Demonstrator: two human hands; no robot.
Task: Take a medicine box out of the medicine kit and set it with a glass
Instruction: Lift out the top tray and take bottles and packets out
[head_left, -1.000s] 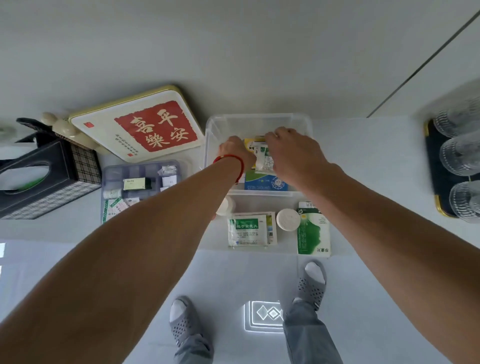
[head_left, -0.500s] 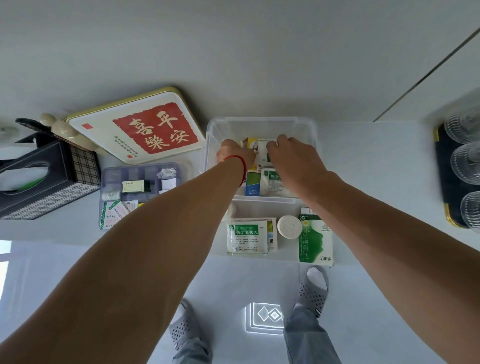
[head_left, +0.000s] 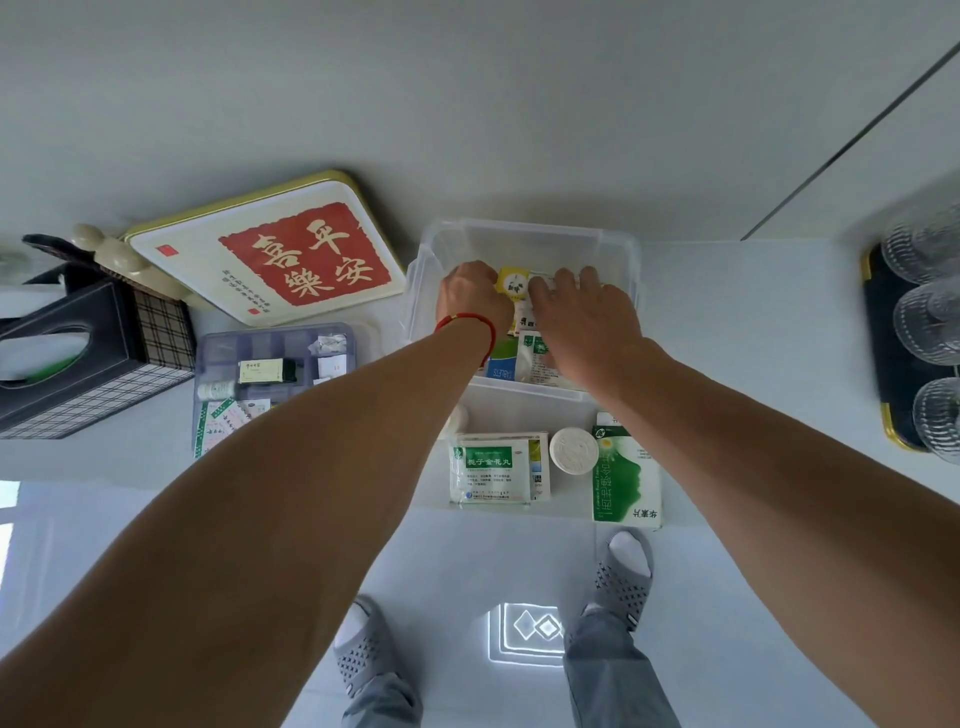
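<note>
Reaching into the clear medicine kit (head_left: 524, 244) at the back of the bench (head_left: 727, 322), both hands are down among the packets. Left hand (head_left: 470, 296), red cord at the wrist, lies knuckles-up against the left inner wall, fingers curled under; what they hold, if anything, is hidden. Right hand (head_left: 582, 312) is spread over the middle of the kit, fingertips touching a pale packet just beside the yellow-and-white medicine box (head_left: 511, 283), which stands between the two hands. Cannot tell whether either hand has a true grip on it.

Change over the last second: the hands have shifted toward the far side of the kit, and the yellow box, earlier half covered, now shows plainly between them. A blue box marked TABLETS (head_left: 501, 366) and green-and-white sachets (head_left: 540, 358) lie uncovered at the near side. Reads as sorting, with the pick narrowing on the yellow box.

Nothing has left the kit in this moment. Glasses (head_left: 930, 322) sit on a dark tray (head_left: 883, 332) well apart at the right edge, untouched. Several packets (head_left: 493, 470), a round white jar (head_left: 573, 449) and a green box (head_left: 626, 473) lie on the bench in front of the kit.
</note>
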